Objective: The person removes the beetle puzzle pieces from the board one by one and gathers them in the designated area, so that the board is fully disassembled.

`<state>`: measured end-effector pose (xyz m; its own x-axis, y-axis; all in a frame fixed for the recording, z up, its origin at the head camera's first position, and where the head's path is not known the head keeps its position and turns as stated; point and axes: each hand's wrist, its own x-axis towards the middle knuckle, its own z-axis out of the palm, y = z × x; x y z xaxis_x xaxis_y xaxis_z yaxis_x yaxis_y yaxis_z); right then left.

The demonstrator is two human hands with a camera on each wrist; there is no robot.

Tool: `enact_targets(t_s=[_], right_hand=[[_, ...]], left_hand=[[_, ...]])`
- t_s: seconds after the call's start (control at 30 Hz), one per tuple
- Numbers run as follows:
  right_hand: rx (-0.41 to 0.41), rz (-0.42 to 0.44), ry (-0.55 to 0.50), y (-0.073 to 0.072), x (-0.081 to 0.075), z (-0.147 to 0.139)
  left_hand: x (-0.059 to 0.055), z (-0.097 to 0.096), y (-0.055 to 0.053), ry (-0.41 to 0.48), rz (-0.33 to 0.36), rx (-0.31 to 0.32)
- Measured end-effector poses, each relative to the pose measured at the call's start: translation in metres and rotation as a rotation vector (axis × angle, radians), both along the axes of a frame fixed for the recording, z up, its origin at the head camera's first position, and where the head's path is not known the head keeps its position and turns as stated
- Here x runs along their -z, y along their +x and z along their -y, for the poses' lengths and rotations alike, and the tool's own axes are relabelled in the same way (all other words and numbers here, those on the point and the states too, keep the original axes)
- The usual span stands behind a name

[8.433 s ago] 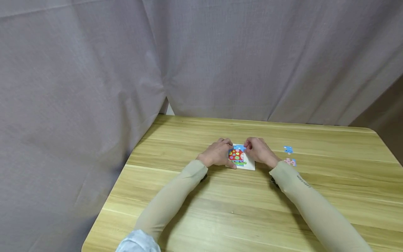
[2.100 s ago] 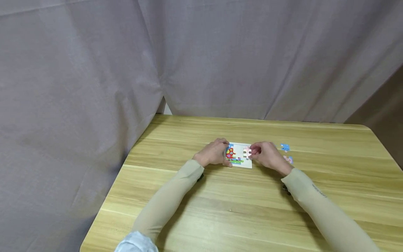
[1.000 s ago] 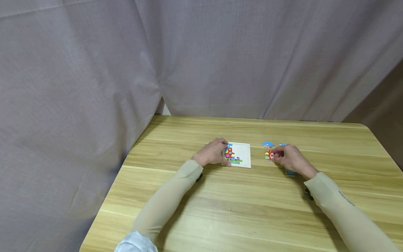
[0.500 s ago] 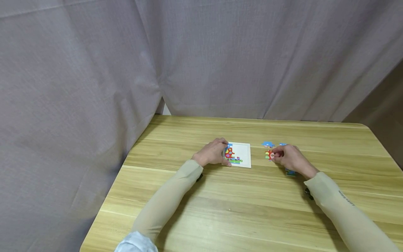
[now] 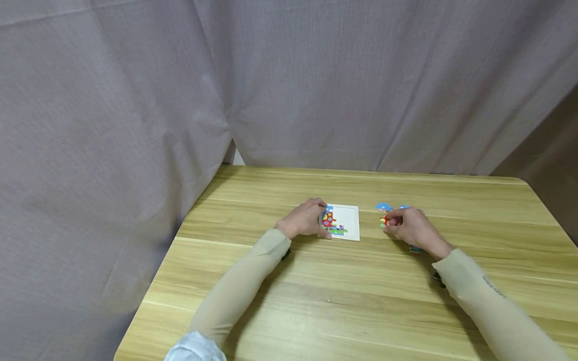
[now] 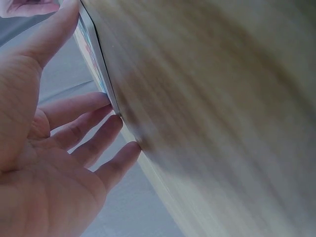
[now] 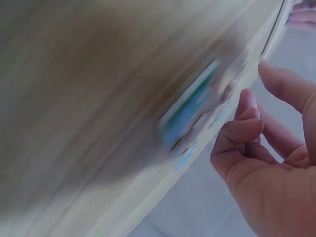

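I have the puzzle tray [image 5: 346,215] just right of centre in my head view, printed pieces [image 5: 328,218] along its left side and part of its bottom, white showing elsewhere. The red piece [image 5: 383,221] sits to its right, a strip of wood between them. The left hand [image 5: 303,219] holds the tray, thumb at the lower edge, fingers at the upper; my left wrist view shows those fingers slightly spread. The right hand [image 5: 412,226] has thumb and fingertips at the red piece, but my right wrist view doesn't show it, so I cannot tell whether they pinch or merely touch. My worry is that something so thin and flat could slip or twist from a weak hold, and a low, sideways pull could nudge the blue piece [image 5: 384,206] just above it. Uneven pressure from the left hand might skid the tray and loosen its contents. Another blue piece [image 5: 404,206] above the right hand and a dark green-edged piece [image 5: 416,249] below it make that side tight. I see more room lower in the frame, where the table [image 5: 316,301] spreads between the sleeves; its far edge runs along the curtain [image 5: 289,85], higher up.
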<state>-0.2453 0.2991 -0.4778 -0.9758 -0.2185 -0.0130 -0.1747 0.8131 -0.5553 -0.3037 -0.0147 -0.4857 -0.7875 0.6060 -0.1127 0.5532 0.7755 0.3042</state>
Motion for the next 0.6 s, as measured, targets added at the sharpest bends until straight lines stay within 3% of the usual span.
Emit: enact_targets(t_s=[0.23, 0.6], right_hand=[[-0.044, -0.007, -0.055, 0.001, -0.004, 0.028], [-0.118, -0.073, -0.059, 0.000, 0.006, 0.066]], left_hand=[[-0.001, 0.000, 0.000, -0.001, 0.005, -0.007], [0.000, 0.000, 0.000, -0.005, 0.001, -0.001]])
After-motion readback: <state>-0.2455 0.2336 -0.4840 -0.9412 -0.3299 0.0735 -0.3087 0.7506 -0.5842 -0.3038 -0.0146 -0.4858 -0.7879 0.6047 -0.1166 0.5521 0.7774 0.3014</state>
